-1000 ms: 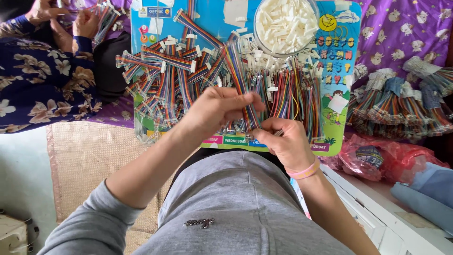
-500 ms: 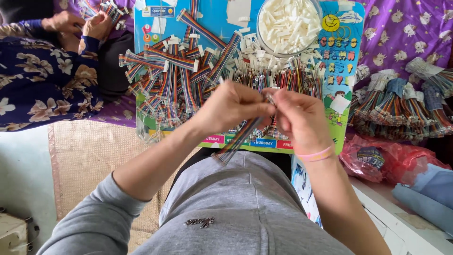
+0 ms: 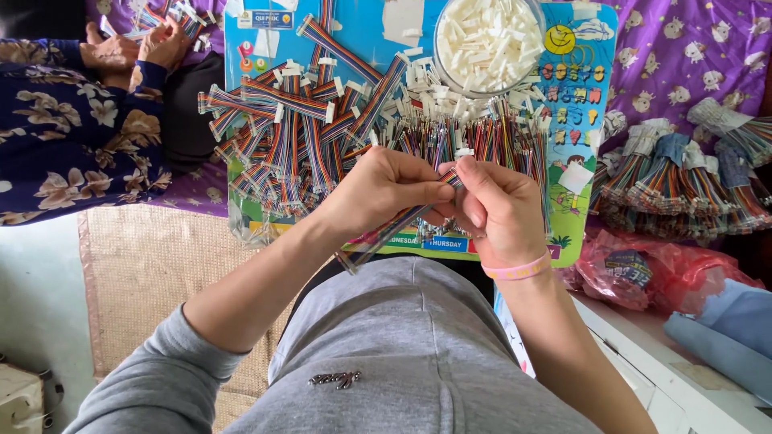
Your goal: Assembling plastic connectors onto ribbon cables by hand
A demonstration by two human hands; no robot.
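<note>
Both hands up over the lap, meeting at one rainbow ribbon cable. Left hand fingers closed on it near the top end, right hand fingers pinched on that same end; cable runs down-left from the grip, free end hanging near the grey shirt. Just beyond: blue board piled with finished cables, loose wires, bowl of white connectors. Another person's hands upper left, apart.
</note>
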